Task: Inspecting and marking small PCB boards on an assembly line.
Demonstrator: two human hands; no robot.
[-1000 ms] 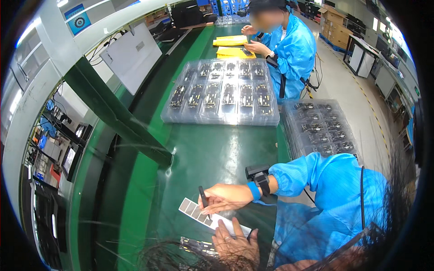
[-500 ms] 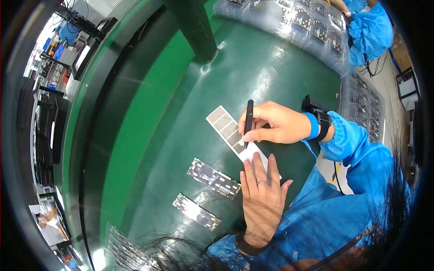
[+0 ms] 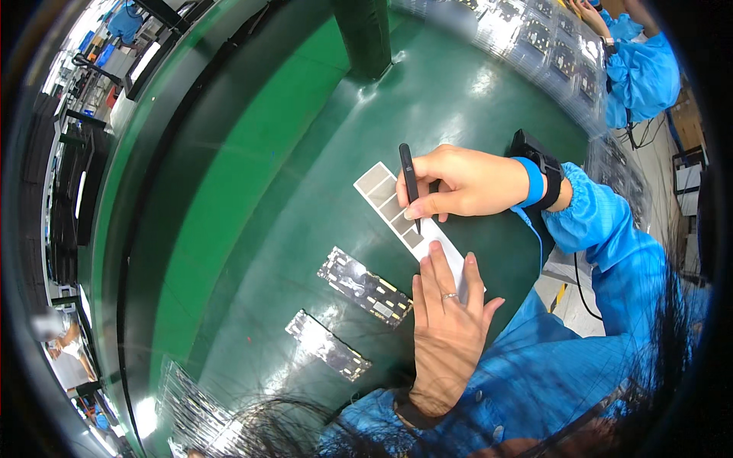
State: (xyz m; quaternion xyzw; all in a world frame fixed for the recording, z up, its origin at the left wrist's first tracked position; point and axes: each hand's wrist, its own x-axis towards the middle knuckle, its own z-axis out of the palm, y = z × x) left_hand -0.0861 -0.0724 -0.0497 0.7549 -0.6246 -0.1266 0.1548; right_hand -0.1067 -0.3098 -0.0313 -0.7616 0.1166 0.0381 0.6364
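Observation:
My right hand (image 3: 462,183) pinches a pair of black tweezers (image 3: 410,179), thumb and fingers wrapped round the shaft. The tip points down at the lowest grey label on a white backing strip (image 3: 450,256); whether it has gripped the label's edge is too small to tell. Several grey rectangular labels (image 3: 375,178) sit in a row on the strip's far end. My left hand (image 3: 450,328) lies flat with fingers stretched over the bare near end of the strip, pressing it to the green table. Left of that hand lie two dark circuit boards, a larger one (image 3: 366,286) and a smaller one (image 3: 328,345).
Clear plastic trays of circuit boards (image 3: 534,57) are stacked at the far right, near another person's blue sleeve (image 3: 645,76). A dark green post (image 3: 363,38) rises at the table's far side. More clear trays (image 3: 195,408) stand at the near left.
The tweezers lean further left at their upper end, their tip still at the lowest label. My left hand keeps pressing the strip. The whole view has shifted a little.

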